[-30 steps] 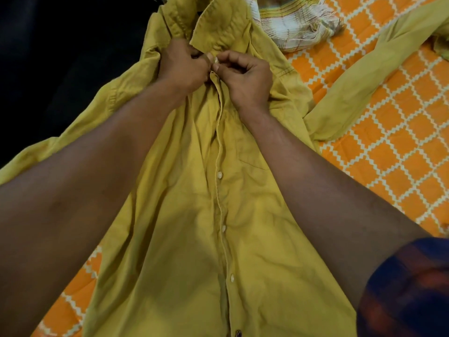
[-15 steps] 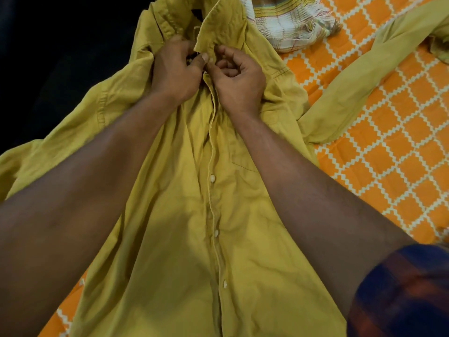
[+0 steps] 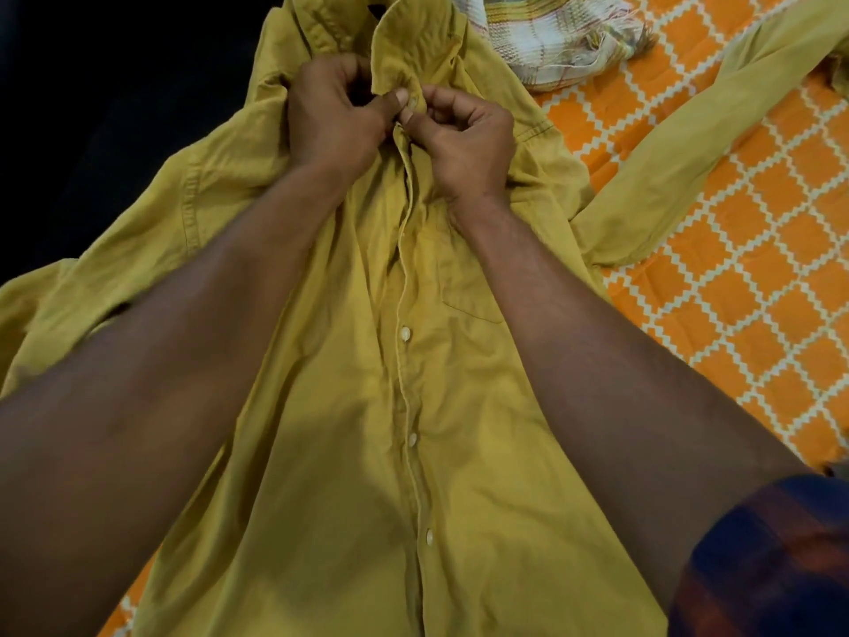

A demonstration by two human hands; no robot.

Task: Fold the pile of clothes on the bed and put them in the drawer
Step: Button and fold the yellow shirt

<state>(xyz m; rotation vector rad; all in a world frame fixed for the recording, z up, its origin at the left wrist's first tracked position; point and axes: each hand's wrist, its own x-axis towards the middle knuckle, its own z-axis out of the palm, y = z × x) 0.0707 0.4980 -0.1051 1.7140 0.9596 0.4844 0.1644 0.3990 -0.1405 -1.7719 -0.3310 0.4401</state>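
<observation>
Vs 0.5 s ago: both hands still at the neck of the mustard-yellow woven button-up shirt [image 3: 358, 452], upper centre of frame. Small pale round top button [image 3: 412, 102] now exposed between the thumbs, hidden before. Left hand [image 3: 328, 126] curled, pinching the placket edge beside the button; right hand [image 3: 468, 144] curled, pinching the opposite edge. Shirt lies front-up and creased, filling frame centre, one sleeve trailing to upper right over the orange bedsheet with white lattice print [image 3: 758, 291]. Striped, frayed-fringe cloth [image 3: 551, 43] at top, just beside the collar.

Beyond shirt collar [image 3: 416, 48], checked cloth [image 3: 551, 43] blocks reach
</observation>
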